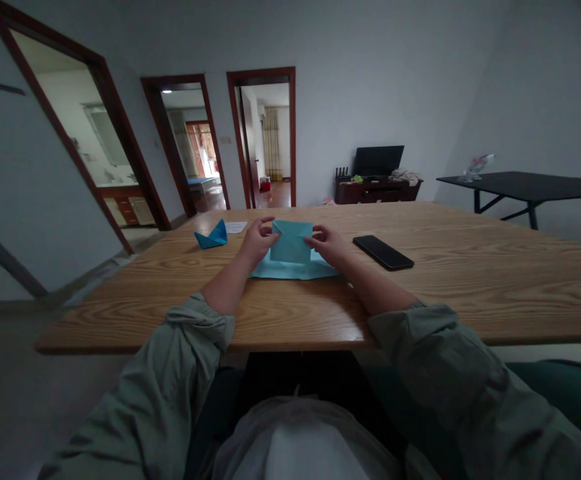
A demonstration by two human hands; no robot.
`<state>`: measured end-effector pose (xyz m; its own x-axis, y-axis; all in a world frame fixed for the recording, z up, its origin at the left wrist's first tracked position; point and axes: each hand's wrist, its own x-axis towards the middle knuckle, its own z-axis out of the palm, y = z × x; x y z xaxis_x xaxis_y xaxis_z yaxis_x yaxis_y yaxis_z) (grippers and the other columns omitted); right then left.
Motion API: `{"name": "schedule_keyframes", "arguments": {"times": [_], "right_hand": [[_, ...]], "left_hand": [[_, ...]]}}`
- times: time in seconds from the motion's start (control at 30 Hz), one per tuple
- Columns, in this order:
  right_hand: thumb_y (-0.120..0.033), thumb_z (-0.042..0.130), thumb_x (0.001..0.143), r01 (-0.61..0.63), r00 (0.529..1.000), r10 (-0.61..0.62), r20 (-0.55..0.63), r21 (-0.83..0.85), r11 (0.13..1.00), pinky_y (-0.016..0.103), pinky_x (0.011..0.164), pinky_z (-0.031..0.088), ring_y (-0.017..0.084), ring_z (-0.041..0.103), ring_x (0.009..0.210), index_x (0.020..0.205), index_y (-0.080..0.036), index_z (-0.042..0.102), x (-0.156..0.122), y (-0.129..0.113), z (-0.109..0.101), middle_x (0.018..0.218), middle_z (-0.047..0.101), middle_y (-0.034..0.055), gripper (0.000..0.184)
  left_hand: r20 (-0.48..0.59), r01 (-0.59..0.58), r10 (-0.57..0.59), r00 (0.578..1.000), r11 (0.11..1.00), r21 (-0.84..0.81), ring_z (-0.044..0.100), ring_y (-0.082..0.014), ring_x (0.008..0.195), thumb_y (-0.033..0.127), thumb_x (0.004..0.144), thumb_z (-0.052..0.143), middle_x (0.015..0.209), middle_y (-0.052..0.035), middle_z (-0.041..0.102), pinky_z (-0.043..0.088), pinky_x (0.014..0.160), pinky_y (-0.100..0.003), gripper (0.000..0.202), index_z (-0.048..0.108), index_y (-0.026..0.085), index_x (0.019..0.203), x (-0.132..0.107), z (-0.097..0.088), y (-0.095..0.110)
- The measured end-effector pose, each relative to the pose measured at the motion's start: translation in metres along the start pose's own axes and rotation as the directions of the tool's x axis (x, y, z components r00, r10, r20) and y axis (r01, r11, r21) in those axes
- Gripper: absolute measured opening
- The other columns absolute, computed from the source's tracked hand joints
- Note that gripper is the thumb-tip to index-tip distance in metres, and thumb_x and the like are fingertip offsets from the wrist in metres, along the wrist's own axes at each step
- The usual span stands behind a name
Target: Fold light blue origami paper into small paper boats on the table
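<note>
Origami paper in pale blue lies mid-worktop, folded, its upper flap held up by both hands: our left grip pinches the flap's left edge, our right grip its right edge. A blue paper boat sits far left; a black smartphone lies just right, untouched.

Folded paper: was a plain pale aqua blue
Paper boat: was a deeper plain blue
Tabletop: was honey brown with darker wavy wood grain
Sleeves: were muted grey-green
Phone: was black
</note>
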<state>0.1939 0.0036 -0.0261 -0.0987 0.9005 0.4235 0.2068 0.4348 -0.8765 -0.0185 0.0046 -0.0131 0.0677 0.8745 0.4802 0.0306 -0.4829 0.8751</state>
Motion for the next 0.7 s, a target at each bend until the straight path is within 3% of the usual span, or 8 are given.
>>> {"name": "schedule_keyframes", "arguments": {"times": [0.17, 0.3, 0.37, 0.53, 0.7], "right_hand": [[-0.026, 0.061, 0.072, 0.051, 0.993, -0.047, 0.108, -0.031, 0.998, 0.024, 0.061, 0.047, 0.012, 0.058, 0.065, 0.103, -0.016, 0.057, -0.0037, 0.0002, 0.0038, 0.076, 0.065, 0.0019, 0.033], [-0.023, 0.061, 0.072, 0.080, 0.996, -0.078, 0.040, -0.063, 0.995, 0.024, 0.059, 0.049, 0.012, 0.057, 0.060, 0.133, -0.022, 0.037, -0.0068, -0.0022, 0.0015, 0.069, 0.060, -0.0036, 0.065], [-0.022, 0.059, 0.073, 0.121, 0.992, -0.117, 0.038, -0.115, 0.986, 0.024, 0.058, 0.049, 0.011, 0.056, 0.058, 0.138, -0.026, 0.031, -0.0080, -0.0035, 0.0004, 0.071, 0.058, -0.0043, 0.071], [-0.021, 0.056, 0.075, 0.152, 0.988, -0.140, 0.066, -0.227, 0.962, 0.022, 0.059, 0.048, 0.009, 0.056, 0.060, 0.122, -0.026, 0.047, -0.0094, -0.0044, 0.0005, 0.087, 0.057, -0.0006, 0.048], [-0.021, 0.054, 0.074, 0.167, 0.986, -0.166, 0.028, -0.290, 0.942, 0.021, 0.057, 0.045, 0.008, 0.056, 0.057, 0.111, -0.024, 0.050, -0.0091, -0.0024, 0.0006, 0.092, 0.057, 0.0000, 0.037]], "left_hand": [[-0.036, -0.048, 0.049, 0.998, 0.999, 0.020, 0.060, -0.0124, 0.067, 0.032, 0.066, 0.068, 0.079, -0.0001, 0.063, 0.045, 0.060, -0.022, 0.049, 0.045, 0.021, 0.108, -0.0019, 0.0012, 0.0040], [-0.034, -0.064, 0.065, 0.997, 0.997, 0.046, 0.059, -0.0120, 0.068, 0.031, 0.069, 0.063, 0.082, -0.0007, 0.064, 0.045, 0.061, -0.022, 0.034, 0.045, 0.021, 0.095, -0.0015, 0.0023, 0.0040], [-0.020, -0.063, 0.064, 0.998, 0.997, 0.051, 0.059, -0.0120, 0.069, 0.030, 0.069, 0.063, 0.083, -0.0011, 0.064, 0.045, 0.063, -0.023, 0.031, 0.046, 0.020, 0.093, -0.0016, 0.0027, 0.0038], [-0.005, -0.070, 0.071, 0.997, 0.997, 0.028, 0.059, -0.0119, 0.066, 0.029, 0.069, 0.063, 0.084, -0.0009, 0.065, 0.044, 0.060, -0.023, 0.037, 0.047, 0.021, 0.101, -0.0025, 0.0022, 0.0040], [0.021, -0.084, 0.084, 0.996, 0.996, -0.021, 0.059, -0.0122, 0.066, 0.028, 0.069, 0.064, 0.086, -0.0027, 0.066, 0.044, 0.059, -0.023, 0.033, 0.051, 0.019, 0.098, -0.0012, 0.0022, 0.0028]]}}
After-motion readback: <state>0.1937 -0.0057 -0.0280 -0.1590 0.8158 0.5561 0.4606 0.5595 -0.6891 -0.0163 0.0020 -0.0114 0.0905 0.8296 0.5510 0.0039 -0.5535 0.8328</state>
